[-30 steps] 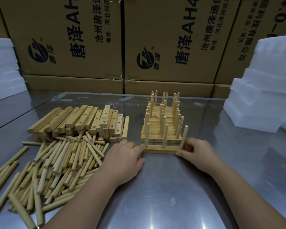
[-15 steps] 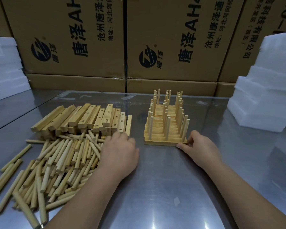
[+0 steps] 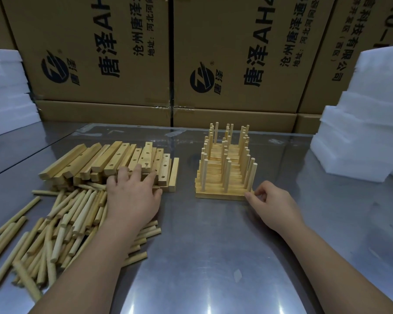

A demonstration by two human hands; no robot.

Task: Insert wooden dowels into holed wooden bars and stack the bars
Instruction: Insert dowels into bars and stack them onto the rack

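left grip (image 3: 132, 198) flat on loose bars (image 3: 114, 157) | right grip (image 3: 275, 205) loosely curled, empty, thumb touching dowelled stack (image 3: 216, 194)

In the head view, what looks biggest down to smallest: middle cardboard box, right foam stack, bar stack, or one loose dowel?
1. cardboard box
2. foam stack
3. bar stack
4. loose dowel

Before me a glossy, reflective metal tabletop (image 3: 213, 257), to my left loose dowels (image 3: 61, 223) of pale matt wood, holed bars (image 3: 114, 157) of smooth light wood, behind them matt brown cardboard boxes (image 3: 100, 41) printed in black, white matt foam blocks (image 3: 361, 132) at both sides
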